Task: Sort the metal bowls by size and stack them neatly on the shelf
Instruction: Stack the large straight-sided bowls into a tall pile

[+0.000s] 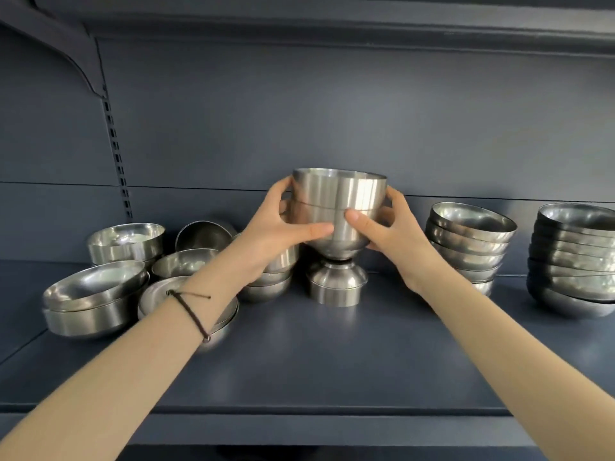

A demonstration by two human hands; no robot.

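I see my left hand (279, 224) and right hand (392, 231) curled around a pair of nested shiny steel bowls (336, 197), held upright over the middle of the dark blue metal shelf (332, 361). Both thumbs press the near wall, tips almost meeting; the other fingers wrap the sides and back. The pair's foot sits right over an upside-down steel bowl (336, 284); whether they touch I cannot tell. Two tall stacks of shallow steel bowls (469, 241) stand to the right, and loose steel bowls (96, 294) lie to the left.

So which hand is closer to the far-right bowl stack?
Right. The right hand grips the held bowls on the side toward the far-right stack; the left hand grips their opposite side.
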